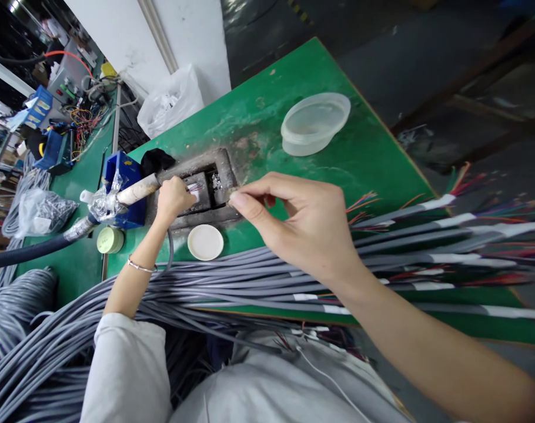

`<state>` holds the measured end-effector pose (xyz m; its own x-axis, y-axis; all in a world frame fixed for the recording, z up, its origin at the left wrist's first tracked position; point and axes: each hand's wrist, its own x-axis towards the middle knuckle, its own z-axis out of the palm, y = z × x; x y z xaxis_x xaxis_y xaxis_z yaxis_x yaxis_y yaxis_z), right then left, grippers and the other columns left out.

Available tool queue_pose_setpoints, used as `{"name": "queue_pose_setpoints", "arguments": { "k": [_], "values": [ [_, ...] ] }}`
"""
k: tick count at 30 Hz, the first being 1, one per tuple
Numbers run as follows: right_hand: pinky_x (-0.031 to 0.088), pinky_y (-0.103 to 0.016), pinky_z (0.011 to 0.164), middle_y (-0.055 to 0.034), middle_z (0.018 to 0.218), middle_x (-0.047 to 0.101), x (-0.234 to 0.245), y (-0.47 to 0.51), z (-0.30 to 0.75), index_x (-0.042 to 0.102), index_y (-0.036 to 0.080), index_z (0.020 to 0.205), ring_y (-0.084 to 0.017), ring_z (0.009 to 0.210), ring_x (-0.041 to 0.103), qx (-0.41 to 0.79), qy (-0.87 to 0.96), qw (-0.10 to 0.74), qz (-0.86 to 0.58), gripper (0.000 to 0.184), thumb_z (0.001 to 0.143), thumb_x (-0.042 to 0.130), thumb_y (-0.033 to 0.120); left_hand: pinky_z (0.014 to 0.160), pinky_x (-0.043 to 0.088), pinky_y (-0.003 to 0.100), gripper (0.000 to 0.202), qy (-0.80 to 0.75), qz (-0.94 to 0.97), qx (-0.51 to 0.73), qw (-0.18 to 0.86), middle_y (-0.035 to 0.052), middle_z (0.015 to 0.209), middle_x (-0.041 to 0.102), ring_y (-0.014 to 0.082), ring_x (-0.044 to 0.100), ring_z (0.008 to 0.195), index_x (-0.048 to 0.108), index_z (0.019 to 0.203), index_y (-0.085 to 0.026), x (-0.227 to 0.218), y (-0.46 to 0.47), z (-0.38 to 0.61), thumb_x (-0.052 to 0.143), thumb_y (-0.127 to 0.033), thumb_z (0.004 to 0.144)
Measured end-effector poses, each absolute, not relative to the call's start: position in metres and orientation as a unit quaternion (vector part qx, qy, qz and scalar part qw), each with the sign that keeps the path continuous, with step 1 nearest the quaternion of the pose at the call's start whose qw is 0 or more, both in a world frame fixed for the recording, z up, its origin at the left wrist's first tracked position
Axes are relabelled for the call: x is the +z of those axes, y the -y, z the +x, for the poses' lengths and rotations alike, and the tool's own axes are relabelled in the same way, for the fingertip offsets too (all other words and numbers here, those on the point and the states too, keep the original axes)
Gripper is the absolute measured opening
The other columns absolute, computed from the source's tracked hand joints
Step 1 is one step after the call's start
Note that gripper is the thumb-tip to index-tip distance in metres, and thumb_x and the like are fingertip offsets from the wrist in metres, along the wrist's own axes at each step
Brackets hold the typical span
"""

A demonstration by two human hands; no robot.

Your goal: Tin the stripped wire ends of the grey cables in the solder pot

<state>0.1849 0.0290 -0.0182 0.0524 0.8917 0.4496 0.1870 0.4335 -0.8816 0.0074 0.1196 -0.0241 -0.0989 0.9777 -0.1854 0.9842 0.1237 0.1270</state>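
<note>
Grey cables (232, 276) lie across lap & bench (373, 153). Wire ends (196, 188) dipped at solder pot (206, 188), left hand (173, 198) fingers clenched on them; right hand (303, 220) pinches pot rim. Next: steady withdrawal needed.

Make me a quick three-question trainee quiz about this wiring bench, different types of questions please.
1. True or false: the left hand holds thin wire ends over the metal tray.
2. Which lies nearest the tray? A) white lid B) plastic tub C) white bag
3. Fill in: the grey cables lie across a ____ bench.

Key: 1 true. 2 A. 3 green. The right hand pinches something small at the tray's edge; what it is cannot be told.
</note>
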Motion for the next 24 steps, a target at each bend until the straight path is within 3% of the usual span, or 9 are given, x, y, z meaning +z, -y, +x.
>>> {"name": "queue_pose_setpoints", "arguments": {
  "k": [2, 6, 12, 17, 24],
  "values": [
    [0.039, -0.025, 0.054, 0.0002, 0.059, 0.059, -0.018, -0.029, 0.185, 0.061, 0.019, 0.065, -0.012, 0.056, 0.051, 0.301, 0.617, 0.580, -0.439, 0.016, 0.081, 0.059, 0.021, 0.058, 0.034, 0.027, 0.011, -0.720, 0.687, 0.002, 0.098, 0.0044, 0.055, 0.052, 0.0197, 0.054, 0.065, 0.063, 0.058, -0.010, -0.012, -0.112, 0.008, 0.056, -0.017, 0.061],
    [0.038, -0.024, 0.053, 0.0012, 0.057, 0.056, -0.017, -0.030, 0.186, 0.061, 0.018, 0.065, -0.011, 0.054, 0.049, 0.288, 0.618, 0.584, -0.440, 0.017, 0.081, 0.058, 0.021, 0.048, 0.019, 0.023, 0.027, -0.673, 0.705, 0.142, 0.171, -0.0047, 0.046, 0.030, 0.0071, 0.030, 0.048, 0.050, 0.046, -0.013, 0.018, -0.083, 0.008, 0.060, -0.029, 0.065],
    [0.038, -0.024, 0.053, 0.0012, 0.056, 0.055, -0.019, -0.031, 0.184, 0.060, 0.018, 0.064, -0.011, 0.054, 0.048, 0.289, 0.615, 0.590, -0.436, 0.017, 0.081, 0.057, 0.022, 0.044, 0.014, 0.023, 0.030, -0.614, 0.646, 0.311, 0.329, -0.0049, 0.046, 0.034, 0.0051, 0.024, 0.045, 0.058, 0.051, -0.012, 0.038, -0.038, 0.010, 0.067, -0.037, 0.064],
    [0.038, -0.025, 0.053, 0.0005, 0.056, 0.056, -0.020, -0.030, 0.181, 0.060, 0.019, 0.063, -0.011, 0.054, 0.047, 0.312, 0.612, 0.588, -0.427, 0.017, 0.080, 0.057, 0.024, 0.042, 0.011, 0.024, 0.030, -0.613, 0.615, 0.351, 0.351, -0.0051, 0.043, 0.034, 0.0041, 0.022, 0.042, 0.065, 0.056, -0.011, 0.041, -0.019, 0.011, 0.070, -0.039, 0.065],
    [0.038, -0.025, 0.053, -0.0014, 0.059, 0.061, -0.020, -0.027, 0.176, 0.064, 0.018, 0.065, -0.012, 0.055, 0.050, 0.382, 0.598, 0.578, -0.403, 0.017, 0.077, 0.057, 0.027, 0.040, 0.011, 0.023, 0.032, -0.609, 0.587, 0.383, 0.372, -0.0059, 0.043, 0.031, 0.0029, 0.021, 0.040, 0.062, 0.053, -0.011, 0.042, -0.001, 0.014, 0.072, -0.039, 0.065]
  ]
}}
